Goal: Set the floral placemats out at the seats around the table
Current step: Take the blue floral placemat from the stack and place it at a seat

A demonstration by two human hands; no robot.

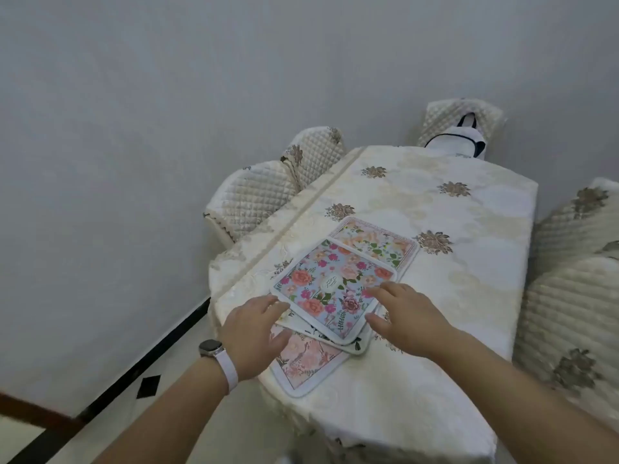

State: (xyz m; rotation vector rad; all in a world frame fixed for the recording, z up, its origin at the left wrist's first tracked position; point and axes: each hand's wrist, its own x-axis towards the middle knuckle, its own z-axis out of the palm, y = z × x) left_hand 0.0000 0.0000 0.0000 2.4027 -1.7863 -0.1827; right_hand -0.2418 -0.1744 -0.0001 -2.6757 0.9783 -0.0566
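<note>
Here both hands are spread and grip nothing: the left hand is at the left edge of the top blue floral placemat, and the right hand is at its right edge, equally near. The mat lies straight ahead, skewed with a corner toward the person. It tops a fanned stack of placemats near the table corner. No mat yet lies before the quilted chairs.

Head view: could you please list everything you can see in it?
placemats: four showing, floral blue, white, pink and peach, stacked askew at table's near end
table: one, cream flowered cloth, centre
chairs: at least three, cream quilted covers, around table
bag: one, white with dark trim, far chair
watch: one, pale strap, left wrist
left hand: one, fingers at stack's left edge
right hand: one, fingers at stack's right edge
</note>
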